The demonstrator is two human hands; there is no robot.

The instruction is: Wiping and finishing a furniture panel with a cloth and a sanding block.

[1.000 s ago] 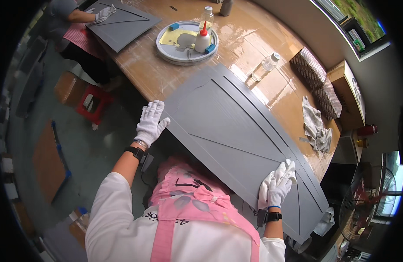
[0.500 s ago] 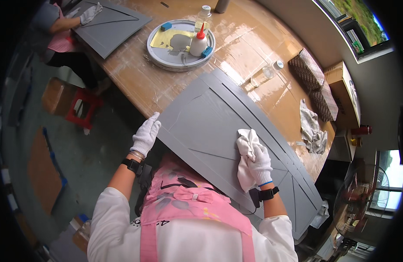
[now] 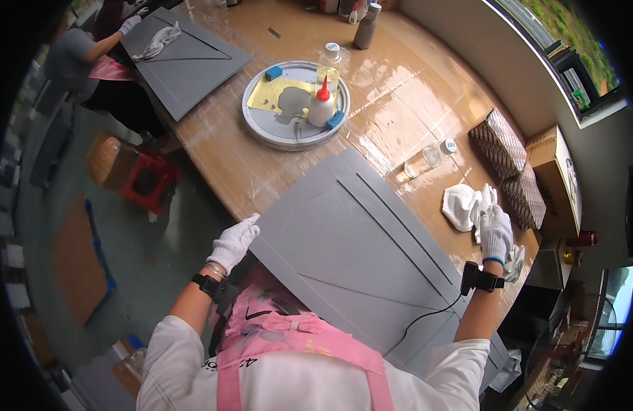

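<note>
A large grey panel (image 3: 357, 253) with raised strips lies on the wooden table (image 3: 398, 103), its near end hanging over my lap. My left hand (image 3: 235, 241), in a white glove, lies flat against the panel's left edge with the fingers straight. My right hand (image 3: 496, 231), also gloved, is past the panel's right edge. Its fingers are closed on a crumpled white cloth (image 3: 461, 205) lying on the table. A black band with a cable sits on that wrist.
A round grey tray (image 3: 261, 127) holds a yellow sheet, a red-tipped squeeze bottle (image 3: 322, 106) and blue blocks. A clear jar (image 3: 426, 161) lies beside the panel. Patterned boxes (image 3: 501, 137) and a cardboard box (image 3: 556, 171) stand right. Another person wipes a second panel (image 3: 186, 65) far left, above a red stool (image 3: 148, 185).
My right hand has left the middle of the panel and moved right to the cloth on the table. My left hand has stayed at the panel's left edge.
</note>
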